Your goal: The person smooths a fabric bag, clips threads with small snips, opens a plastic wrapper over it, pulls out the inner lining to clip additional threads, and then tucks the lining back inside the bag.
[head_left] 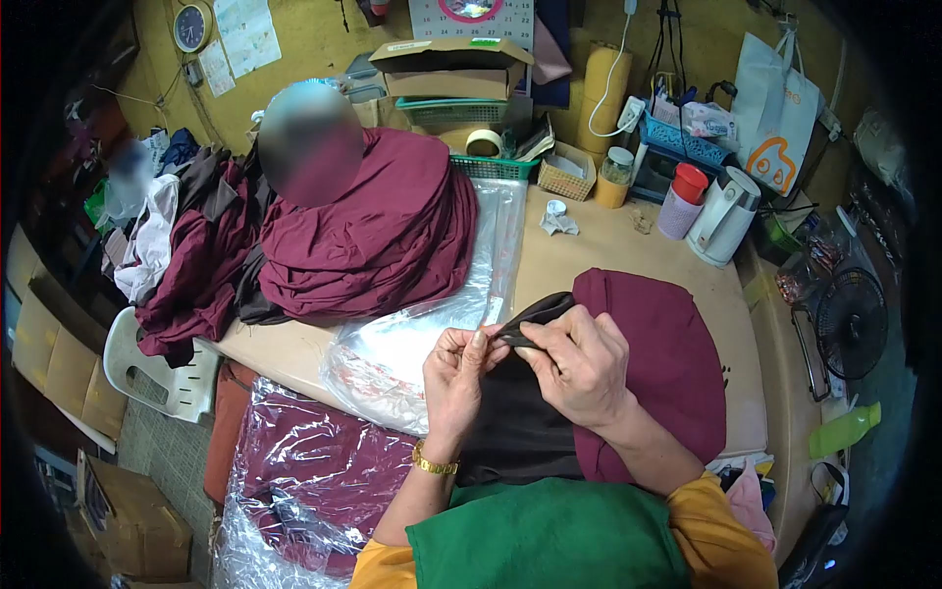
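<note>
Both hands meet above the near part of the table, holding a raised edge of black cloth (520, 412). My left hand (457, 378), with a gold watch at the wrist, pinches the tip of that edge between thumb and finger. My right hand (579, 363) grips the fold just to the right, its fingers bent over the fabric. The rest of the black cloth hangs down toward the green cloth (549, 535) at my front. A maroon cloth (653, 363) lies on the table beside and under my right forearm.
A large maroon fabric pile (383, 236) stands at the back left, on clear plastic (392, 358). Bagged maroon cloth (314, 471) lies lower left near a white chair (157, 368). Baskets, a jar (615, 177), a red-lidded cup (682, 201) and a kettle (724, 216) line the back.
</note>
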`<state>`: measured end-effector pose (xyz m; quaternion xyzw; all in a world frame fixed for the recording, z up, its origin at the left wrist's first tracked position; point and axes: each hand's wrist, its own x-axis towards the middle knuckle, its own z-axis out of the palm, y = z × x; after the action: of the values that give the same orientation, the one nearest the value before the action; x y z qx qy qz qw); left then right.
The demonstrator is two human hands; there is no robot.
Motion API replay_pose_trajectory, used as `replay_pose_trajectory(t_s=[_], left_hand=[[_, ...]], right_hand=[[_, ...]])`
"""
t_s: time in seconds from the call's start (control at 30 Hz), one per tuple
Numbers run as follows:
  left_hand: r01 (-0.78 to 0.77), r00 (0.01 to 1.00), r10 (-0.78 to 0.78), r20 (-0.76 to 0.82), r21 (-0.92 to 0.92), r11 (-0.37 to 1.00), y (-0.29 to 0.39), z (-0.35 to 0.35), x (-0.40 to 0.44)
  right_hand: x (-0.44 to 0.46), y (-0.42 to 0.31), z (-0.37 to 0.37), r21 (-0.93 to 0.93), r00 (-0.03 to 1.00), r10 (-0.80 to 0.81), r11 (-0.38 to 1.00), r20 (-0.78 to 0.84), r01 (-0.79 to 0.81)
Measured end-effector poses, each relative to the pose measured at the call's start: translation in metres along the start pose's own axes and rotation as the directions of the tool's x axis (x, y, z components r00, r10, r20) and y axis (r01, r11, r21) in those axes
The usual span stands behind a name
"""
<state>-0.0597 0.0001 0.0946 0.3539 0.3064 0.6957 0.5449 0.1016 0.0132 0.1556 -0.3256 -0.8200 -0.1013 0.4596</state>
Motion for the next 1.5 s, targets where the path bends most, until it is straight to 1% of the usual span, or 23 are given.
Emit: replay_pose_trajectory(t_s=[0.17,0.33,0.53,0.6,0.7,0.77,0.87,0.9,0.93,0.97,1.0,1.03,1.07,1.1,1.17,1.2,1.23,1.3,1.33,1.37,1.43,1.47,1.5], left_hand=[[-0.003,1.000,0.002,0.019,0.078,0.997,-0.002,0.005,0.000],[-0.014,0.999,0.011,0.033,0.103,0.995,-0.005,0.007,0.001],[-0.046,0.999,0.044,0.026,0.089,0.995,-0.006,0.013,0.000],[-0.048,0.999,0.046,0.017,0.101,0.994,-0.005,0.015,-0.001],[-0.073,0.997,0.069,0.033,0.173,0.982,-0.003,0.017,-0.003],[-0.148,0.988,0.134,0.083,0.201,0.968,-0.002,0.020,-0.005],[-0.157,0.985,0.132,0.114,0.257,0.953,-0.005,0.022,-0.010],[-0.158,0.985,0.131,0.116,0.258,0.953,-0.004,0.023,-0.010],[-0.148,0.986,0.124,0.114,0.238,0.960,0.000,0.024,-0.010],[-0.138,0.987,0.116,0.111,0.217,0.966,0.002,0.024,-0.010],[-0.138,0.987,0.117,0.111,0.217,0.966,0.004,0.024,-0.008],[-0.120,0.992,0.110,0.056,0.213,0.970,0.007,0.022,-0.007],[-0.106,0.994,0.108,0.003,0.205,0.973,0.010,0.021,-0.004],[-0.172,0.981,0.186,-0.044,0.221,0.960,0.009,0.014,0.001],[-0.227,0.960,0.276,-0.039,0.462,0.857,0.015,0.004,0.007],[-0.188,0.977,0.212,0.015,0.525,0.830,0.021,0.005,0.007],[-0.186,0.977,0.212,0.011,0.526,0.830,0.020,0.007,0.009],[-0.232,0.972,0.166,0.166,0.563,0.793,0.013,0.015,0.012],[-0.279,0.959,0.200,0.199,0.570,0.773,0.002,0.014,0.018],[-0.278,0.960,0.199,0.198,0.571,0.772,-0.003,0.013,0.019],[-0.049,0.991,-0.006,0.132,0.407,0.912,-0.006,0.016,0.021],[0.018,0.995,-0.051,0.092,0.332,0.943,-0.003,0.020,0.019],[0.019,0.994,-0.054,0.096,0.331,0.944,-0.004,0.023,0.018]], right_hand=[[0.001,-0.001,-0.001,-0.024,1.000,0.000,1.000,-0.016,0.000],[0.000,-0.001,-0.001,-0.080,0.999,-0.040,0.996,-0.028,0.038],[0.000,-0.002,-0.005,-0.148,0.999,-0.029,0.989,-0.017,0.026],[0.000,-0.002,-0.006,-0.139,0.999,-0.026,0.990,-0.020,0.023],[-0.002,0.000,-0.005,-0.123,0.999,-0.032,0.992,-0.031,0.028],[-0.003,0.001,-0.004,-0.118,0.998,-0.041,0.992,-0.040,0.036],[0.001,0.003,-0.004,-0.101,0.998,-0.017,0.995,-0.059,0.011],[0.007,0.005,-0.003,0.142,0.984,0.168,0.977,-0.059,-0.158],[0.013,0.007,-0.002,0.374,0.940,0.341,0.874,-0.015,-0.311],[0.012,0.018,0.000,0.375,0.940,0.342,0.873,-0.015,-0.311],[0.006,0.037,0.004,0.466,0.922,0.332,0.795,0.201,-0.388],[0.001,0.049,0.008,0.529,0.869,0.285,0.702,0.405,-0.477],[-0.003,0.052,0.010,0.480,0.839,0.364,0.697,0.405,-0.533],[-0.004,0.053,0.012,0.480,0.843,0.359,0.701,0.401,-0.528],[-0.008,0.051,0.012,0.546,0.833,0.434,0.629,0.344,-0.553],[-0.009,0.051,0.012,0.547,0.832,0.433,0.628,0.346,-0.554],[-0.010,0.050,0.012,0.542,0.830,0.436,0.628,0.349,-0.558],[-0.011,0.048,0.013,0.541,0.827,0.435,0.625,0.356,-0.562],[-0.012,0.047,0.014,0.560,0.838,0.423,0.624,0.346,-0.546],[-0.012,0.047,0.014,0.576,0.848,0.412,0.622,0.334,-0.530],[-0.014,0.046,0.014,0.592,0.843,0.423,0.603,0.333,-0.535],[-0.014,0.047,0.013,0.606,0.838,0.433,0.583,0.331,-0.541],[-0.015,0.047,0.013,0.604,0.837,0.437,0.585,0.329,-0.542]])
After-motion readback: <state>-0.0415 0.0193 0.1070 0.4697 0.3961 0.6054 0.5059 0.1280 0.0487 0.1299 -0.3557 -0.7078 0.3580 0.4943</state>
